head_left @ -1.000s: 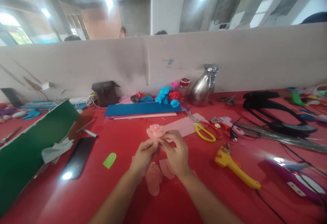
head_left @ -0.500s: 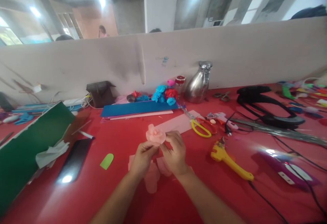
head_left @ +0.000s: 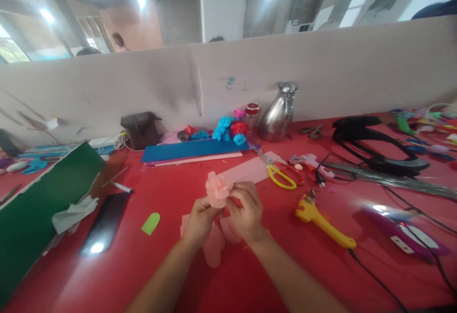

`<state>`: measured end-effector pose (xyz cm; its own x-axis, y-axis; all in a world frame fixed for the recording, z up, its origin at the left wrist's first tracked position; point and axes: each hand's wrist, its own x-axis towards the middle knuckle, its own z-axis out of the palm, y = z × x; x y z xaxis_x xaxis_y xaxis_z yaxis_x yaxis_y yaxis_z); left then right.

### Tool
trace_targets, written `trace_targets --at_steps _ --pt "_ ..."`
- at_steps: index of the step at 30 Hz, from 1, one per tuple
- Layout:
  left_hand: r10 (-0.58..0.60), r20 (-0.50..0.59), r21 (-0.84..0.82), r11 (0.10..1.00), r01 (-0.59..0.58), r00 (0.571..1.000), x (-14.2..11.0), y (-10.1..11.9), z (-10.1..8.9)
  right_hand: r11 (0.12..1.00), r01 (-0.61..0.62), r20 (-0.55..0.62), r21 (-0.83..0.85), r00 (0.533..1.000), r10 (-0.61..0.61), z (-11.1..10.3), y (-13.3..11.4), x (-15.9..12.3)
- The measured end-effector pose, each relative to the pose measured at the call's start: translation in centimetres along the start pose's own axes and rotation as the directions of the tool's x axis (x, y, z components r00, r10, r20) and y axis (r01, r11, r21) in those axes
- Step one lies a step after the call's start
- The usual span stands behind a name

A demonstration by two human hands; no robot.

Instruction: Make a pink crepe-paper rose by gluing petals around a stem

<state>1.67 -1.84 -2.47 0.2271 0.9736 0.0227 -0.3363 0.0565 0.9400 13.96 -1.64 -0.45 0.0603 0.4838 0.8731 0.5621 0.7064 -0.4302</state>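
A pink paper flower (head_left: 218,189) with layered, curled petals is held up between my two hands above the red table (head_left: 150,275). My left hand (head_left: 201,220) pinches it from below on the left. Thumb and fingers of my right hand (head_left: 247,210) grip the petals on its right side. Loose pink paper petals (head_left: 213,251) lie on the table beneath my hands, partly covered by them. Left of my left hand is a small green paper template (head_left: 151,224). Behind the flower lies a strip of pink paper (head_left: 246,171).
Yellow-handled scissors (head_left: 282,177), a yellow glue gun (head_left: 323,225) with a cord and a purple power strip (head_left: 403,237) lie to the right. A black phone (head_left: 105,222) and green board (head_left: 43,213) are left. A metal jug (head_left: 278,115) stands behind, near blue and red paper flowers (head_left: 228,129).
The flower has tilted upright in my fingers, so its centre and petals face me more. Both hands have stayed in nearly the same place. A distant person has shifted left.
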Motion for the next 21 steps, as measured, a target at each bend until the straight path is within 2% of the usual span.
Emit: trace_targets --at_steps 4,12,21 --pt "0.017 0.022 0.015 1.0 -0.017 1.0 -0.09 0.1 -0.04 1.0 -0.008 -0.01 0.014 1.0 0.008 -0.15 0.04 -0.04" --pt "-0.022 0.051 -0.15 0.988 0.03 0.998 -0.08 0.04 0.08 0.99 -0.089 0.02 0.106 0.996 0.087 -0.1 0.01 -0.03" --pt "-0.068 0.056 -0.129 0.989 0.075 0.996 -0.08 0.2 0.17 0.961 -0.211 0.061 0.181 0.977 0.204 -0.1 -0.11 0.09"
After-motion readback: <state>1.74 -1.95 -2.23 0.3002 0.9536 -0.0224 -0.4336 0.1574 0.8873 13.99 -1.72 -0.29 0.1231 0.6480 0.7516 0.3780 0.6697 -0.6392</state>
